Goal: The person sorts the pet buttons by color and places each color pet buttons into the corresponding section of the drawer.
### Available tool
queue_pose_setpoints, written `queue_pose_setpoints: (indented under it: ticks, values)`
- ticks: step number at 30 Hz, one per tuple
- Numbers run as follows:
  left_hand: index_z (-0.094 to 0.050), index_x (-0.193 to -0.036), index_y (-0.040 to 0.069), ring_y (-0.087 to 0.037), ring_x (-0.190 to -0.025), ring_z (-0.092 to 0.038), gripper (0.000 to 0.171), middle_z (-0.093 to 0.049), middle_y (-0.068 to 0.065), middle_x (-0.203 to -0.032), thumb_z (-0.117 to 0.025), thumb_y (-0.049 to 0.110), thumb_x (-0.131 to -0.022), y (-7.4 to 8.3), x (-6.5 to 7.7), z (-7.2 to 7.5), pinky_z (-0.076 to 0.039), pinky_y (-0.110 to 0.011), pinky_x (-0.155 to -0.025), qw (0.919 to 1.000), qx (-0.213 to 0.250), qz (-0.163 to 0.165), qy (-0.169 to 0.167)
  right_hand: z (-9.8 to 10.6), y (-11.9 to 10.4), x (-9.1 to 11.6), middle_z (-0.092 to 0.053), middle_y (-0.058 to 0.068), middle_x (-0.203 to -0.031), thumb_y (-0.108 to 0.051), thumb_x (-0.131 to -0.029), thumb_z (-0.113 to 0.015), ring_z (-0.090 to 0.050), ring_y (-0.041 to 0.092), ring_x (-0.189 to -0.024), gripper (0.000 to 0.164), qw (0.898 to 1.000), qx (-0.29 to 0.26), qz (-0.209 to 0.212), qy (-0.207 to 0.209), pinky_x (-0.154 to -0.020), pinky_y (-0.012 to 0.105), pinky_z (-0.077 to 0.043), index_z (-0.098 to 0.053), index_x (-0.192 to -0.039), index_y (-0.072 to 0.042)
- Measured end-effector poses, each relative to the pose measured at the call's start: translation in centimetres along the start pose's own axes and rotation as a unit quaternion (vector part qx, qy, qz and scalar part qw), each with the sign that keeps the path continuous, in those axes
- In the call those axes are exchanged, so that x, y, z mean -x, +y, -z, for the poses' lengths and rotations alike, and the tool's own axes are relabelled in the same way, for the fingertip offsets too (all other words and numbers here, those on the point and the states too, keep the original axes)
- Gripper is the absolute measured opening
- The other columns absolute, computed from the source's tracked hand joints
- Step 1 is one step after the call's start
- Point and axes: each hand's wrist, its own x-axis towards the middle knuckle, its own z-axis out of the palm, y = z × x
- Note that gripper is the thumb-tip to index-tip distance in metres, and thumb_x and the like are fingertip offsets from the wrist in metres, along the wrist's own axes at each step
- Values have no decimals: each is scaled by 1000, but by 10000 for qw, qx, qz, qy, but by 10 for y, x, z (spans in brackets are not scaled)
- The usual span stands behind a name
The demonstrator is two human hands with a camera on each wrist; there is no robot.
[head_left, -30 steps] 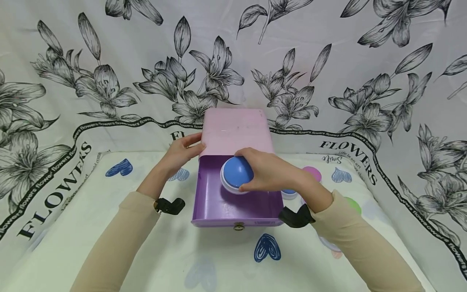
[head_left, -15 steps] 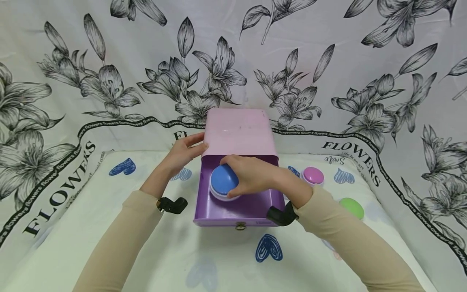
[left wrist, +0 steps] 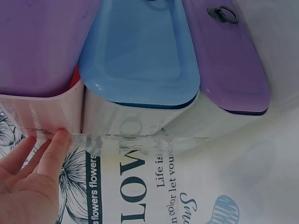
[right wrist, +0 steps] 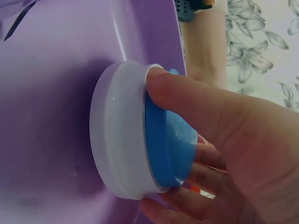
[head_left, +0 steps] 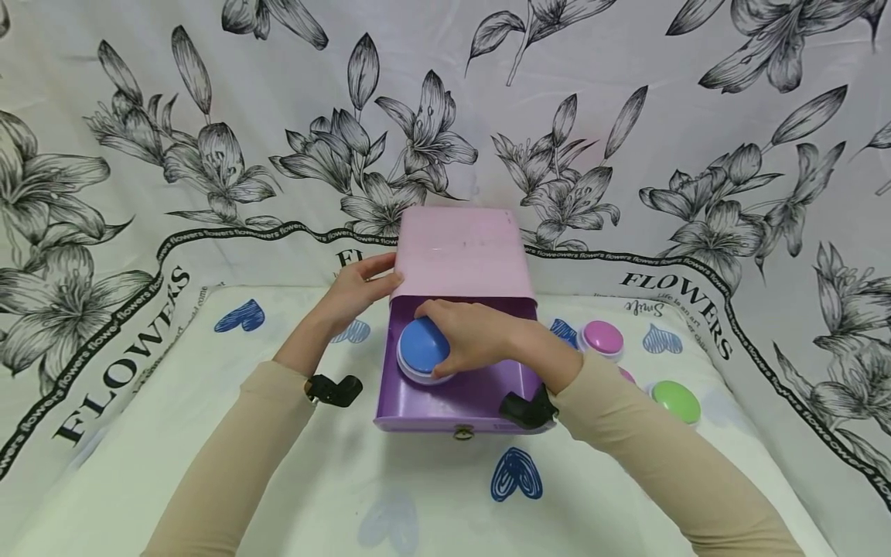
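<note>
My right hand [head_left: 480,336] grips a round white jar with a blue lid [head_left: 421,348] inside the pulled-out purple drawer [head_left: 411,404], toward its left side. In the right wrist view, the thumb lies on the lid's edge and the fingers curl round the far side of the jar [right wrist: 124,133], whose white base is close to the drawer floor. My left hand [head_left: 355,298] touches the left side of the pink drawer cabinet [head_left: 462,255] with its fingertips. Shut below the open drawer are a blue drawer [left wrist: 140,56] and another purple drawer [left wrist: 236,60].
On the white heart-print cloth [head_left: 313,480] at right sit a pink-lidded jar [head_left: 602,337] and a green-lidded jar [head_left: 677,401]. Another pink lid [head_left: 627,374] is mostly hidden by the right sleeve. A flower-print cloth [head_left: 592,46] hangs behind the cabinet.
My right hand has carried the blue-lidded jar left and lower in the drawer, uncovering the pink and green lids at right. The left hand stays at the cabinet's side.
</note>
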Motion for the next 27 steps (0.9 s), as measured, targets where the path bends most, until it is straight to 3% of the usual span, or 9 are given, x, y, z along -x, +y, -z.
queue_pose_setpoints:
  ticks: [19, 27]
  values:
    - [-37, -142, 16, -24, -132, -35, 65, -37, -5, -145, -62, 38, -87, 0, -1, -1, -34, -46, -108, 10000, -22, -19, 2, 0, 2, -9, -49, 8, -127, -31, -78, -74, -52, 20, -111, 73, 9983, 344, -144, -452, -100, 34, -43, -33, -135, -9]
    - [-35, -143, 11, -27, -133, -33, 62, -34, -9, -146, -60, 29, -90, 11, 5, -2, -32, -47, -109, 9999, 103, 62, -104, -1, 0, -9, -37, 9, -140, -33, -81, -70, -47, 22, -119, 81, 9968, 383, -281, -647, -104, 36, -40, -24, -144, -11]
